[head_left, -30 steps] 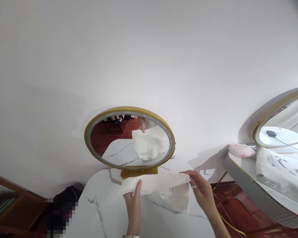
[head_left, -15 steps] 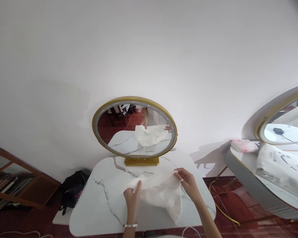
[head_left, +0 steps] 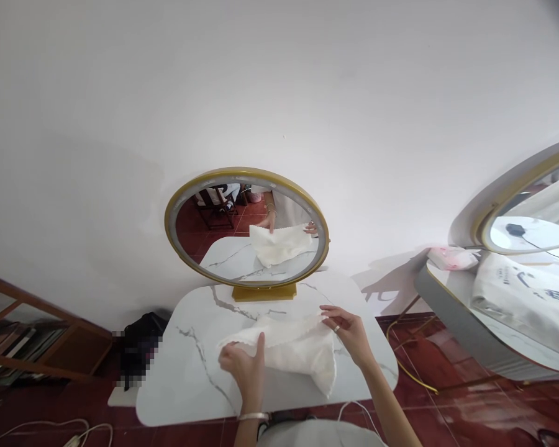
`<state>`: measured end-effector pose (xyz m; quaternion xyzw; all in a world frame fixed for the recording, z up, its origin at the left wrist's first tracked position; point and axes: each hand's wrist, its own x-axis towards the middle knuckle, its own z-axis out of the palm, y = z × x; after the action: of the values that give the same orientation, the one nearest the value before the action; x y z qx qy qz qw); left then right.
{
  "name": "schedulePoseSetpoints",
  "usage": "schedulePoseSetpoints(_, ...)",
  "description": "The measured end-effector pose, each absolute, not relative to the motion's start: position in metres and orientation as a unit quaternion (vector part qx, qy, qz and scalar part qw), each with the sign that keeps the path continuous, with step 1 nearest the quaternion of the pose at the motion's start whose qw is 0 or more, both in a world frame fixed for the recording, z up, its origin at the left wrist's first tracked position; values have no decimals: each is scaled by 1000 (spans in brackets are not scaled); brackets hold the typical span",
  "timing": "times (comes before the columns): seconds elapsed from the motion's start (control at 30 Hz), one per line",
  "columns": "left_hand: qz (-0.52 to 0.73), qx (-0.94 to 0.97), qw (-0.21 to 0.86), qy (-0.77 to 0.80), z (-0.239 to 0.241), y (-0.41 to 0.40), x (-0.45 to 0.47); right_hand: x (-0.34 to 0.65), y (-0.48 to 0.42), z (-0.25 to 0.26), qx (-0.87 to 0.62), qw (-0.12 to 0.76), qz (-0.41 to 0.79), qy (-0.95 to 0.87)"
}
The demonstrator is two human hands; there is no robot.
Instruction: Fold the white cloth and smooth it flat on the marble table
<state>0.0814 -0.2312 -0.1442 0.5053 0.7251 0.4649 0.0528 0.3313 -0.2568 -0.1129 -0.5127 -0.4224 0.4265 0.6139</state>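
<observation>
A white cloth (head_left: pixel 291 351) hangs low over the white marble table (head_left: pixel 190 379), stretched between both my hands. My left hand (head_left: pixel 242 366) pinches its near left corner, thumb up along the edge. My right hand (head_left: pixel 347 329), with a ring on one finger, grips the far right corner. The loose end of the cloth sags down toward the table's front. A round gold-framed mirror (head_left: pixel 246 226) stands on a gold base at the back of the table and reflects the cloth and both hands.
A black bag (head_left: pixel 140 341) lies on the red floor left of the table, beside a wooden shelf (head_left: pixel 32 347). To the right stands another table with a second gold mirror (head_left: pixel 526 211), a white printed bag (head_left: pixel 526 298) and a pink packet (head_left: pixel 449 257). Cables run across the floor.
The view has dropped, so more of the table and floor shows. Both hands brought the cloth down from upright in front of the mirror to low over the tabletop, keeping hold of its corners.
</observation>
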Motion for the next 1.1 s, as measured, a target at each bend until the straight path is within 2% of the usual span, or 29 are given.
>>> schedulePoseSetpoints(0.07, 518, 525, -30, 674, -128, -235, 91, 331, -257, -114, -505, 603, 444, -430)
schedulePoseSetpoints(0.1, 527, 570, -21, 630, -119, -236, 97, 330, -258, -114, -500, 596, 454, -435)
schedulePoseSetpoints(0.13, 518, 630, 26, 577, -109, -236, 104, 330, -258, -114, -493, 588, 466, -440)
schedulePoseSetpoints(0.2, 449, 738, 188, 467, -94, -233, 120, 327, -258, -113, -478, 575, 487, -451)
schedulePoseSetpoints(0.27, 380, 770, 330, 393, -85, -228, 135, 325, -257, -112, -464, 567, 503, -459)
schedulePoseSetpoints(0.33, 364, 758, 393, 372, -81, -224, 147, 324, -258, -112, -458, 565, 510, -460)
schedulePoseSetpoints(0.53, 353, 748, 422, 371, -84, -222, 160, 326, -262, -108, -466, 550, 514, -465)
schedulePoseSetpoints(0.8, 380, 674, 449, 447, -97, -223, 168, 329, -265, -105, -495, 492, 496, -516)
schedulePoseSetpoints(1.1, 353, 693, 468, 421, -92, -228, 168, 323, -264, -102, -528, 509, 510, -450)
